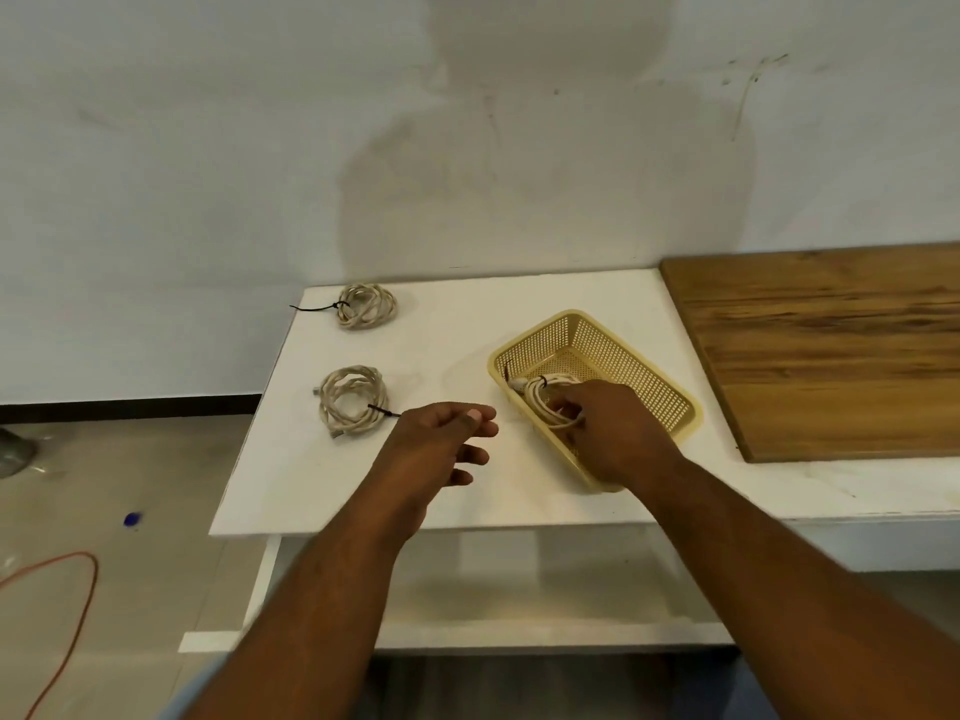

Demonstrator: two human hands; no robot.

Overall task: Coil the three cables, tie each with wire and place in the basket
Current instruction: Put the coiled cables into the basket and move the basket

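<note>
The right grip [602, 428] pinches the coiled cable [537, 402] inside the basket [644, 371], its fingertips half hidden, while the left grip [441, 439] hovers loosely open over the desk [457, 330].

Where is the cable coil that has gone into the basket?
Head view, right of centre: the cable coil lies in the near left end of the yellow basket on the white table, gripped by the right hand.

Left hand [441, 439] hovers, fingers loose and slightly spread, holding nothing. Right hand [610, 431] knuckles up, fingers curled round cable coil [537, 402]. Hands apart, not touching.
</note>
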